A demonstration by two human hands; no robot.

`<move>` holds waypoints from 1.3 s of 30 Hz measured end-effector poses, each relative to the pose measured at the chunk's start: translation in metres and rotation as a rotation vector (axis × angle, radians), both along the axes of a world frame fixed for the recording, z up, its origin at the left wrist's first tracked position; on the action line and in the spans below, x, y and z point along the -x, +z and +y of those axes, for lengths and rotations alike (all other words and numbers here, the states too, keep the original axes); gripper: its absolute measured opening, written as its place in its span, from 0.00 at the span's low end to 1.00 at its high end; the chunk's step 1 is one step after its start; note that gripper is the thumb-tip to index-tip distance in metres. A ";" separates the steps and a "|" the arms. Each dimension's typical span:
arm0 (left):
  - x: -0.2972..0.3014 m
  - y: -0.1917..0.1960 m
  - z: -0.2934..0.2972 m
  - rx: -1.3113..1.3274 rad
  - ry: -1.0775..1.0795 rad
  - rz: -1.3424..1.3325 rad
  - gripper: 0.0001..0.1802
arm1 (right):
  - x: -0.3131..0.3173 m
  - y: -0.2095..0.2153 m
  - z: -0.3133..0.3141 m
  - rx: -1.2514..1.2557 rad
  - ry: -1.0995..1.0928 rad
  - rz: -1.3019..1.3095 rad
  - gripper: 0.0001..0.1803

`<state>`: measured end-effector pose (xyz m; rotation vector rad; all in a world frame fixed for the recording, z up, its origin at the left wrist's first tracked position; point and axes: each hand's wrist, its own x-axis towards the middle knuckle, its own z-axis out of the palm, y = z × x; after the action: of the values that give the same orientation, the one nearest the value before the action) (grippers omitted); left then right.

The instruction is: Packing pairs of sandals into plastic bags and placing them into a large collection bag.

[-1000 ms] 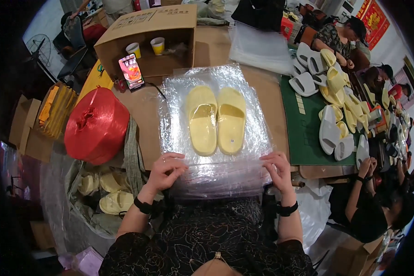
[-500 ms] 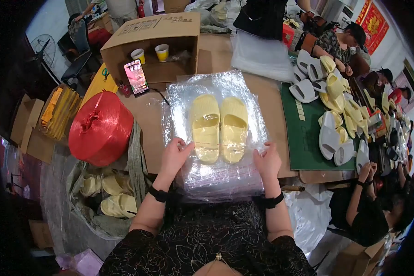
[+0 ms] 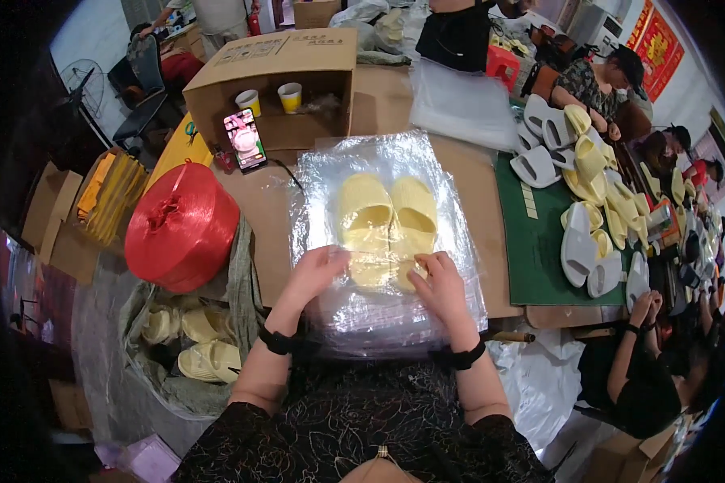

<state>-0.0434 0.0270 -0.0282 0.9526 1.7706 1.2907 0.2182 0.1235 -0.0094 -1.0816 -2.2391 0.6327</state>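
A pair of pale yellow slide slippers [image 3: 366, 208] lies side by side, toes pointing away from me, in a clear plastic bag [image 3: 451, 217]. This bag rests on a stack of similar shiny bags [image 3: 379, 326] at the table's front edge. Beside the left slipper's heel, my left hand [image 3: 314, 280] has its fingers closed on the bag's near edge. My right hand [image 3: 443, 291] lies over the right slipper's heel, thumb and fingers curled on the same film. Both wrists wear black bands.
A cardboard box [image 3: 274, 60] with paper cups stands behind a lit phone [image 3: 245, 138]. Left are a red twine roll [image 3: 181, 225] and a sack of slippers [image 3: 242, 298]. Loose slippers [image 3: 588, 161] cover a green mat [image 3: 532, 266] at right, with co-workers beyond. Flat clear bags [image 3: 459, 105] lie at the back.
My right hand has moved left, from beside the bag to over the right slipper's heel. The left hand has shifted slightly right, and the two hands are closer together.
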 end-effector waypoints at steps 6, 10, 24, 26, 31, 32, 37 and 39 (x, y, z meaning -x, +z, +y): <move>-0.022 0.037 0.017 0.242 -0.298 -0.133 0.27 | -0.005 -0.011 -0.001 0.022 -0.022 0.012 0.24; -0.031 0.031 0.013 0.118 -0.251 -0.291 0.26 | -0.016 -0.017 0.002 0.211 -0.285 0.384 0.50; -0.066 0.049 -0.031 -0.207 -0.441 -0.730 0.34 | -0.006 0.015 -0.017 0.437 -0.187 0.660 0.23; -0.070 0.040 -0.038 -0.260 -0.464 -0.534 0.35 | 0.022 0.025 -0.037 0.435 -0.109 0.973 0.20; -0.053 0.055 -0.088 -0.285 -0.199 -0.492 0.33 | 0.004 0.025 -0.046 0.748 0.187 0.494 0.21; -0.041 0.054 -0.102 -0.270 -0.159 -0.411 0.33 | -0.003 0.024 -0.043 0.621 0.327 0.412 0.21; 0.053 0.057 -0.229 -0.203 0.392 -0.241 0.34 | 0.017 0.030 -0.037 0.463 0.342 0.384 0.18; 0.085 0.048 -0.299 -0.415 0.545 -0.082 0.23 | 0.010 0.015 -0.024 0.399 0.112 0.324 0.14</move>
<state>-0.1284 -0.2718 0.0201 0.6261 1.7983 2.0703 0.2078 0.0995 0.0055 -0.9538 -1.9453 1.2480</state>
